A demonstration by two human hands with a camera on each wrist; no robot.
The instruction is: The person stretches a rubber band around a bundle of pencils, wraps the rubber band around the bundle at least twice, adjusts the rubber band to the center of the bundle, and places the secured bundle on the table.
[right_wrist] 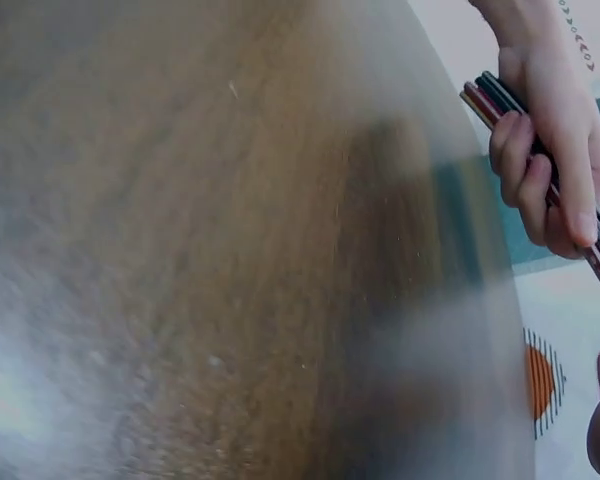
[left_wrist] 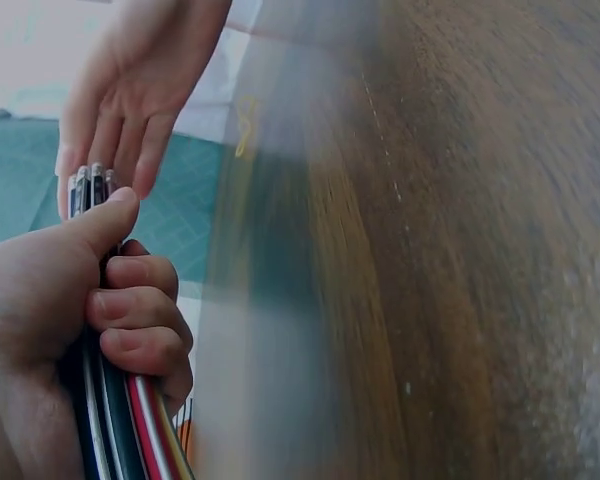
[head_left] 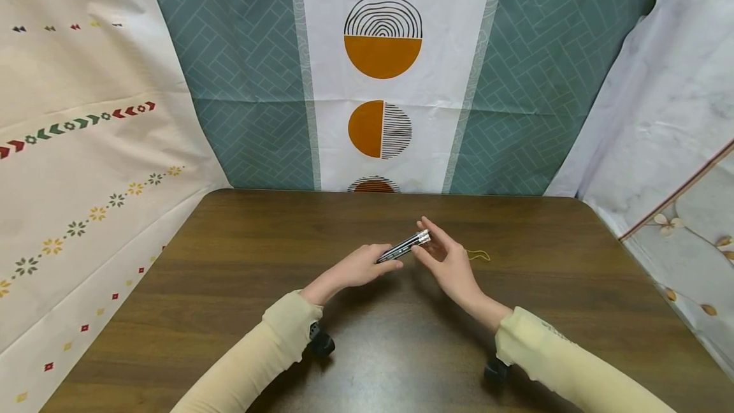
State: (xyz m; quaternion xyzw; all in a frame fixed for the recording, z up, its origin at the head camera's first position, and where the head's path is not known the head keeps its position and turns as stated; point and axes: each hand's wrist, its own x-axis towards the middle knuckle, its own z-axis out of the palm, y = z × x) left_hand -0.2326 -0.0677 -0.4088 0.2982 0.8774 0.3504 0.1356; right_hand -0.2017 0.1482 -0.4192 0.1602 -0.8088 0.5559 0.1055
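Observation:
A bundle of slim striped pencils [head_left: 403, 247] with silvery ends is held at a slant above the table. My left hand [head_left: 362, 265] grips it around the middle, thumb along one side and fingers curled round the other, as the left wrist view shows. Dark, red and yellow barrels of the pencils [left_wrist: 120, 410] stick out below the fist. At the silvery ends is my right hand [head_left: 453, 268], thumb and fingers spread on either side of them. Its fingers [left_wrist: 130, 125] look fairly straight in the left wrist view.
A thin yellow loop [head_left: 480, 254] lies on the brown wooden table [head_left: 275, 215] just beyond the right hand. Patterned cloths hang behind the table and along both sides. A dark wrist camera [head_left: 321, 341] sits under the left sleeve, another camera [head_left: 496, 369] under the right.

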